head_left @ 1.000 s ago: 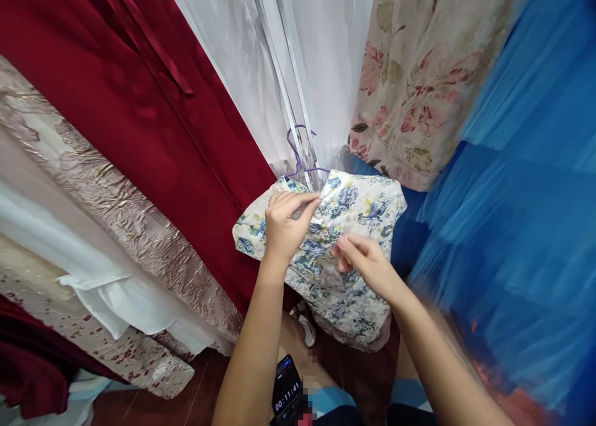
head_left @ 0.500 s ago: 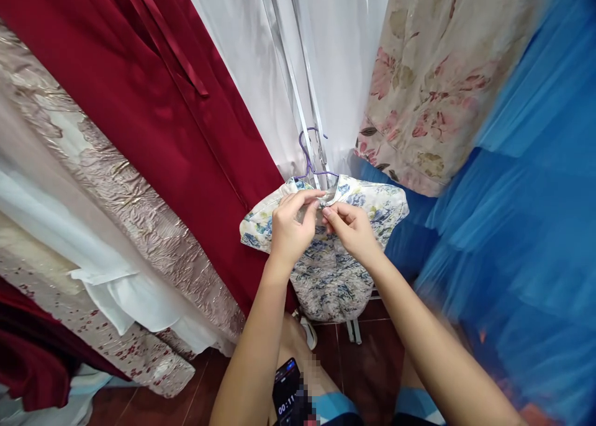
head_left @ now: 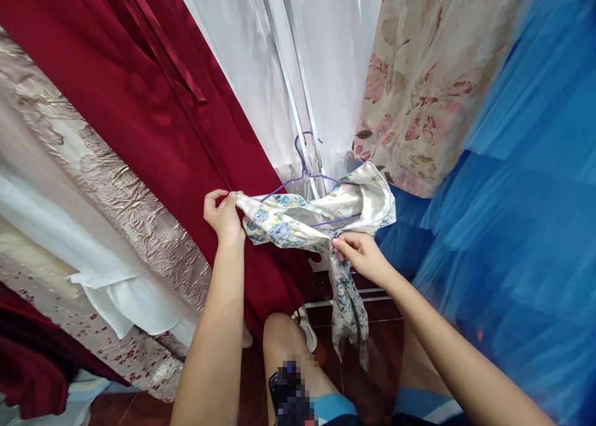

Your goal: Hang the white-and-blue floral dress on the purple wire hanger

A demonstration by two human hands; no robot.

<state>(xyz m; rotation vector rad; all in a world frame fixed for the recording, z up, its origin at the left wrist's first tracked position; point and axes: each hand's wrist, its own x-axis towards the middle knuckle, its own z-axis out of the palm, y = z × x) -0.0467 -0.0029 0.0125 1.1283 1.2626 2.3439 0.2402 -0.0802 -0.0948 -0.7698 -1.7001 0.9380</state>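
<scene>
A white blouse with blue and yellow flowers [head_left: 282, 230] hangs on a purple wire hanger [head_left: 305, 172], its back opened wide. My left hand [head_left: 224, 216] pinches one edge of the blouse and holds it out to the left, over the red cloth. With finger and thumb, my right hand [head_left: 361, 252] grips the cloth lower down, near the middle. The right shoulder part is folded over and shows its plain lining. Below my right hand the rest of the blouse hangs in a narrow bunch, and the hanger's lower bar shows through the opening.
A metal stand [head_left: 284, 78] rises behind the hanger. Long red cloth [head_left: 186, 146] and a pale textured garment [head_left: 116, 184] hang at left. A pink-flowered garment [head_left: 433, 90] and blue tulle [head_left: 507, 240] hang at right. A phone [head_left: 279, 385], partly pixelated, lies on my thigh.
My hands were together at the neckline. They have moved apart: the left went far left with one edge, the right slightly down. The blouse's opening has spread and its body has bunched.
</scene>
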